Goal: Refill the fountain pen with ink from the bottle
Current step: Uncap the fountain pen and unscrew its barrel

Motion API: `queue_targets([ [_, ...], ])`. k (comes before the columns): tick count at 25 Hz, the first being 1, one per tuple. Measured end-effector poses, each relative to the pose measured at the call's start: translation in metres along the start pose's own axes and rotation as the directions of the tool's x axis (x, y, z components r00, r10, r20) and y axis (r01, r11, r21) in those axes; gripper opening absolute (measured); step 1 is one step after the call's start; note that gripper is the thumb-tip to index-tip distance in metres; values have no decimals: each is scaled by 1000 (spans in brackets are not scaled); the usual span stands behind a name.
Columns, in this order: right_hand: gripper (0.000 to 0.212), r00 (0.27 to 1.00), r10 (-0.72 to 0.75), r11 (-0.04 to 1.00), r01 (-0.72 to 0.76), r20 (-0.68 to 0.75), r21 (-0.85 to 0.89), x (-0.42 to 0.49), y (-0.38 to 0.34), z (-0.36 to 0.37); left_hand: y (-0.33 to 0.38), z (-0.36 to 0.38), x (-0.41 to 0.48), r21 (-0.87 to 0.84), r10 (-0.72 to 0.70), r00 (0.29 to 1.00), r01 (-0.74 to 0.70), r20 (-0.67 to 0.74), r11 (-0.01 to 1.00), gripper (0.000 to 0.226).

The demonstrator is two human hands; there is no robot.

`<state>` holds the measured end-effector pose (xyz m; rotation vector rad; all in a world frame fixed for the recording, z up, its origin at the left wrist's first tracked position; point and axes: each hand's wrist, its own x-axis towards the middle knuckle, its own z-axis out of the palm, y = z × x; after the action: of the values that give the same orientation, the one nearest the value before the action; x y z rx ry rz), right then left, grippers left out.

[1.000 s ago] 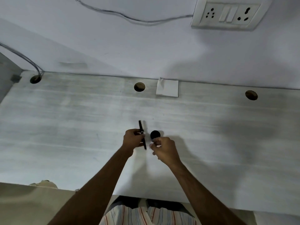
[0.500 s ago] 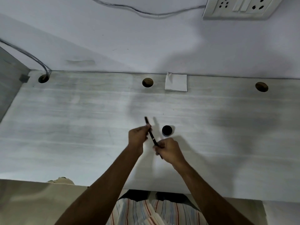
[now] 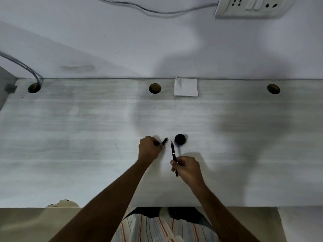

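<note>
Fingers of the left hand [image 3: 148, 148] pinch the pen cap [image 3: 164, 142], its open end angled up and to the right, just above the pale tabletop [image 3: 70, 137]. Beside it, the right hand [image 3: 187, 167] grips the uncapped fountain pen [image 3: 173, 155] by its barrel. The nib points toward the black-lidded ink bottle [image 3: 180, 139] standing close by.
</note>
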<state>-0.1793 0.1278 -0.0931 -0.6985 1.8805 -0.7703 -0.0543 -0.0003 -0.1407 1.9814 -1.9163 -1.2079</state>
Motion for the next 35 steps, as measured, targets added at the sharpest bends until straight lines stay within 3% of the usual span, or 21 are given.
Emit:
queue_targets([
  [3,11,1000,3,1000,-3,-16,26,1,-3,-3,2,-2,-4,-17,28,999,-29,-40,999,12],
  [5,10,1000,8,999,-9,20,53,1,-7,-4,9,-8,-15,-184,39,994,-57,-101,981,18],
  [7,10,995,3,996,-12,95,92,0,-10,-4,16,-13,-29,-457,15,998,12,55,889,28],
  [9,14,984,-13,993,-8,176,121,-1,-14,-2,18,-16,-45,-629,97,943,133,317,766,35],
  [10,15,976,-23,992,-5,216,130,0,-15,-1,16,-16,-51,-671,147,915,160,376,724,35],
  [14,23,905,11,931,-165,426,326,0,-21,-2,13,-20,-56,-769,123,902,273,413,578,30],
  [16,27,914,19,946,-147,404,288,1,-21,-3,13,-21,-57,-782,47,922,299,385,546,30],
  [18,26,971,-27,998,11,239,67,1,-21,2,11,-18,-56,-791,-20,939,301,344,533,29],
  [20,27,987,-145,970,157,72,-188,0,-20,9,12,-15,-57,-784,-60,952,283,302,553,24],
  [22,29,973,-231,897,207,-16,-391,-1,-18,14,15,-12,-60,-770,-82,964,252,253,586,19],
  [24,28,964,-264,852,214,-39,-479,-3,-19,15,16,-9,-63,-760,-102,972,230,212,607,19],
  [25,27,966,-256,864,218,-23,-453,-2,-19,15,17,-9,-64,-758,-103,972,229,211,610,20],
  [27,22,984,-162,955,175,71,-241,1,-21,9,16,-12,-64,-770,-59,962,248,265,587,22],
  [30,15,957,47,988,-86,285,126,-1,-24,-3,11,-18,-63,-764,9,945,258,326,592,25],
  [32,7,970,26,989,-60,243,136,-2,-22,-5,11,-20,-62,-734,-55,953,265,297,625,28],
  [35,21,996,-72,997,73,57,-13,-2,-19,2,12,-20,-61,-690,-155,953,295,259,661,33],
])
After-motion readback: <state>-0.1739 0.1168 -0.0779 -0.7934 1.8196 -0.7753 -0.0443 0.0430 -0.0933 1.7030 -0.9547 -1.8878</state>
